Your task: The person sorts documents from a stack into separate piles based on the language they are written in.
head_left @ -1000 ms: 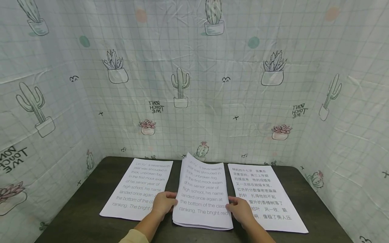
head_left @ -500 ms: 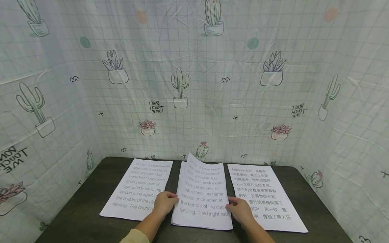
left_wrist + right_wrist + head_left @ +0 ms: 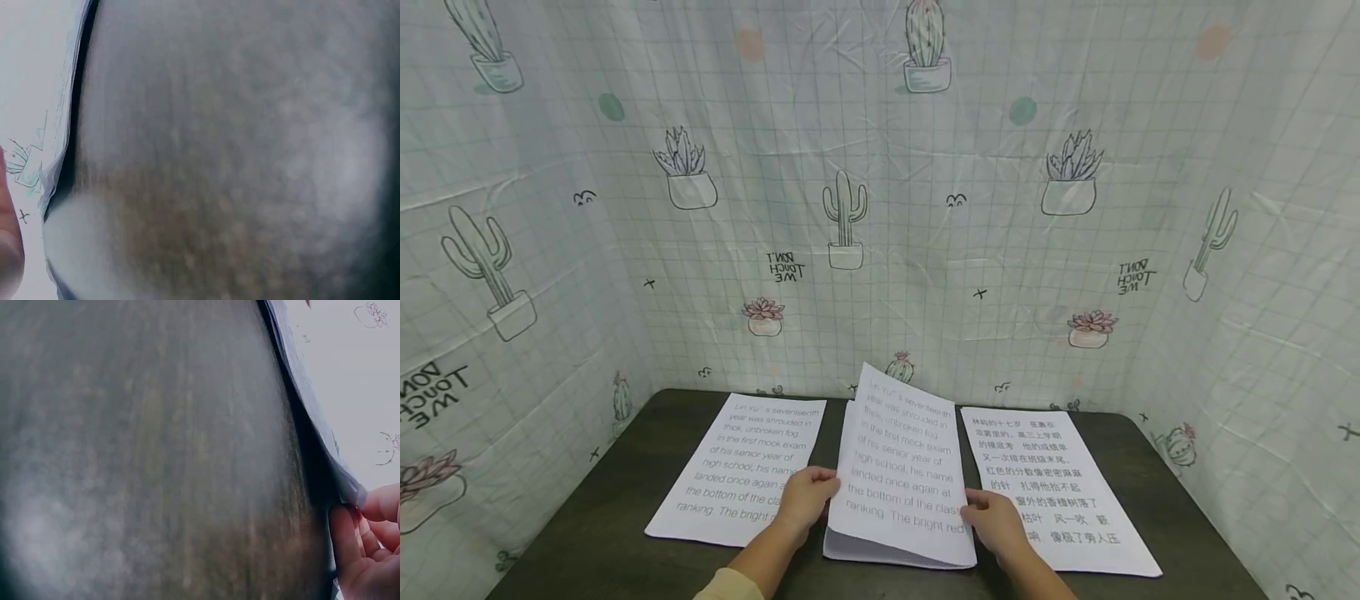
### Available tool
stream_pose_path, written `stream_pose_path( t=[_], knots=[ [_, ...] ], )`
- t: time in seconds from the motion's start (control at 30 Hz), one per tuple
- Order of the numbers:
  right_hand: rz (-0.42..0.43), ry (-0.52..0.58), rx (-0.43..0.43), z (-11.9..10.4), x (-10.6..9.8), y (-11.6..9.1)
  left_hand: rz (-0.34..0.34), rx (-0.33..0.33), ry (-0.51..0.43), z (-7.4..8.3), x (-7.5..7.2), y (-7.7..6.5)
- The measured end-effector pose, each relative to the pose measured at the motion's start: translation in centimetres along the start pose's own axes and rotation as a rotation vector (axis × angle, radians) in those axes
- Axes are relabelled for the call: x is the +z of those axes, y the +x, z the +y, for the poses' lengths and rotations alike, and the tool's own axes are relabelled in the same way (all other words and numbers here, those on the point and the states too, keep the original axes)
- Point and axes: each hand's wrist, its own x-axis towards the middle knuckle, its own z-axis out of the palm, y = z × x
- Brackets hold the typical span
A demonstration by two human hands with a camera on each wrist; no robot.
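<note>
A white sheet of paper (image 3: 898,467) printed in English is raised from the middle stack (image 3: 880,552), its far left corner highest. My left hand (image 3: 805,502) pinches its left edge; whether more than one sheet is caught there I cannot tell. On the opposite edge, my right hand (image 3: 996,521) pinches the paper between thumb and fingers. The right wrist view shows those fingers (image 3: 347,540) at the paper edge. In the left wrist view only part of a finger (image 3: 9,250) appears, beside the layered paper edges.
Another English-printed sheet or stack (image 3: 741,467) lies to the left, partly under my left hand. Paper with Chinese text (image 3: 1105,557) lies to the right. The dark table (image 3: 602,475) ends at a cactus-printed curtain (image 3: 880,317) on three sides.
The top sheet of the middle stack has lifted; its near edge now stands off the paper below, and its far left corner rises higher. Both hands stay at its edges.
</note>
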Motion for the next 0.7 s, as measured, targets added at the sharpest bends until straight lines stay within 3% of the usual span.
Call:
stream_pose_path(
  t=[0.3, 0.53, 0.7],
  knots=[
    [-0.004, 0.141, -0.002, -1.3, -0.5, -0.2, -0.022, -0.034, -0.162, 0.0, -1.0, 0.3],
    [-0.145, 0.341, -0.023, -2.9, 0.2, -0.4, 0.006, -0.047, -0.188, 0.4, -3.0, 0.1],
    [-0.229, 0.400, -0.039, -4.2, 1.4, -0.7, 0.044, -0.046, -0.208, 0.3, -5.0, 0.1]
  ],
)
